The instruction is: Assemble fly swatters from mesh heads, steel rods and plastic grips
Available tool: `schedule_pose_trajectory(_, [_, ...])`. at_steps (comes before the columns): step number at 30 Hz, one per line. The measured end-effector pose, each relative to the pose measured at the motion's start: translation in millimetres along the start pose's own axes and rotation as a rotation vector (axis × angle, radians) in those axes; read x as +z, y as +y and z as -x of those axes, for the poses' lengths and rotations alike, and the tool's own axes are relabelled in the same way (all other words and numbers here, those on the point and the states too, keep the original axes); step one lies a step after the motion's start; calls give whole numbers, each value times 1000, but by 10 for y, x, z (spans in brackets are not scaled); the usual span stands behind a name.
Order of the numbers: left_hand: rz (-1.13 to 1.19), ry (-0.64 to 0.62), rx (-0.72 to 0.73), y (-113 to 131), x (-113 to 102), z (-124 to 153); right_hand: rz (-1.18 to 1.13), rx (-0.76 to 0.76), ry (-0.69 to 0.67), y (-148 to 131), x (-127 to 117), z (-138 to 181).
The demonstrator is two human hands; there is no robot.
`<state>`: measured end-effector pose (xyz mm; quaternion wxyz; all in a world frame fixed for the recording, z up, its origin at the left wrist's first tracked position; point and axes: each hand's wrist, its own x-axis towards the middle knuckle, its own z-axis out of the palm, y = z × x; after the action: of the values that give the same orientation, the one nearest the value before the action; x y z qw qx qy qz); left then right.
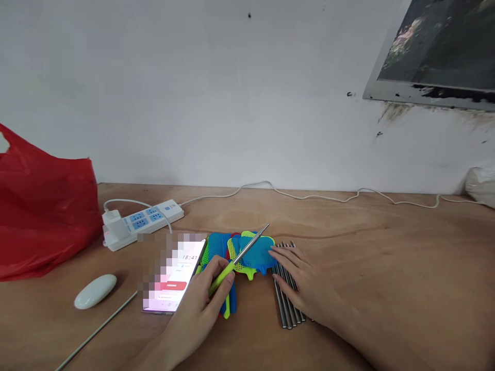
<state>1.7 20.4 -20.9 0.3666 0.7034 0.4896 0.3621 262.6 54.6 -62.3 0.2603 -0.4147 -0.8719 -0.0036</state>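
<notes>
My left hand [204, 293] is closed around the yellow-green grip of a fly swatter handle [247, 249], whose metal rod points up and to the right. My right hand [297, 278] lies with fingers stretched over a row of metal rods [285, 304], partly covering them. Its fingertips reach the edge of a blue perforated fly swatter head [258, 253]; whether they touch it I cannot tell. More swatter heads in blue, green, yellow and red overlap in a pile [220, 245]. Blue and yellow-green grips [232, 299] lie partly hidden behind my left hand.
A lit phone [174, 278] lies left of the pile. Farther left are a white mouse [95, 291], a power strip [145, 221] with a plugged-in charger, and a red plastic bag [42, 206]. A thin white cable [309, 197] runs along the wall across the wooden table [406, 268].
</notes>
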Motion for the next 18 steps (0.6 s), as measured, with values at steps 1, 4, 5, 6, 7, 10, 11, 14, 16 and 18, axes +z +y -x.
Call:
schedule_pose_trajectory(1, [4, 1, 0, -7, -2, -3, 13, 20, 13, 9, 13, 4])
schedule_pose_trajectory(4, [-14, 25, 26, -15, -5, -13, 33, 57, 11, 16, 42, 21])
schedule_pose_trajectory(5, [-24, 34, 36, -13, -6, -15, 31, 61, 0, 8, 41, 24])
schedule_pose_trajectory(6, [-33, 38, 46, -9, -7, -18, 25, 64, -11, -7, 34, 25])
schedule_pose_trajectory(7, [-39, 39, 53, -4, -8, -21, 16, 60, -23, -26, 19, 24])
schedule_pose_trajectory(10, [-47, 33, 56, 13, -12, -32, -37, 8, -87, -94, -45, 11])
schedule_pose_trajectory(11, [-50, 34, 55, 17, -13, -35, -54, -8, -108, -111, -63, 6])
schedule_pose_trajectory(14, [-61, 45, 63, 25, -18, -41, -67, -7, -121, -118, -78, 4])
schedule_pose_trajectory(16, [-67, 52, 71, 25, -20, -39, -46, 15, -107, -101, -61, 9])
schedule_pose_trajectory(18, [-72, 54, 76, 16, -19, -37, -31, 23, -112, -90, -48, 13])
